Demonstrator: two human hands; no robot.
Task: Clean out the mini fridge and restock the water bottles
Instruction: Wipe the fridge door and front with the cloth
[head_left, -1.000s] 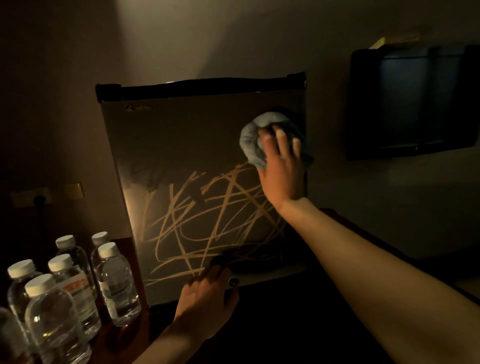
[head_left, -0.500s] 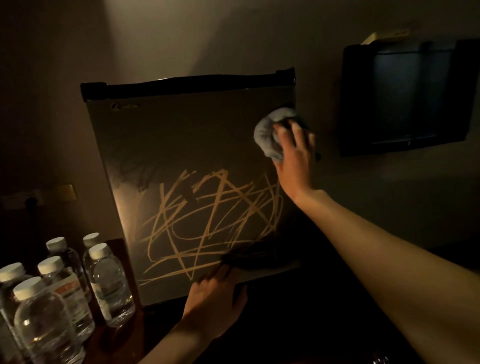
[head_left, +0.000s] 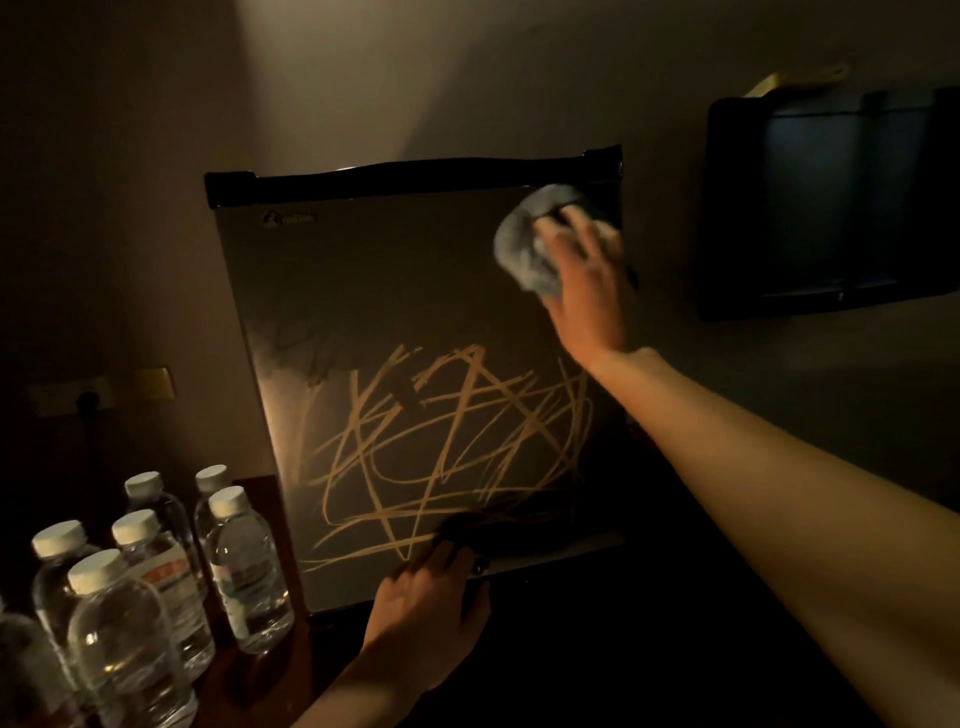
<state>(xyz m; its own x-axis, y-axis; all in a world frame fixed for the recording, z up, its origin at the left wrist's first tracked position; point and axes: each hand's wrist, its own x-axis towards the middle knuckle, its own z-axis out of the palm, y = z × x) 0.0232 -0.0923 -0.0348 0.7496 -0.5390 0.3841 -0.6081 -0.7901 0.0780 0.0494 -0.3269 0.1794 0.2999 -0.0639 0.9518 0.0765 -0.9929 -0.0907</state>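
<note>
Head view — left hands (head_left: 426, 597) fingertips shadowed

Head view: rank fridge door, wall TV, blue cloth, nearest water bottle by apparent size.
1. fridge door
2. wall TV, partly cut off at the right edge
3. nearest water bottle, enlarged by closeness to the camera
4. blue cloth, partly covered by the right hand
</note>
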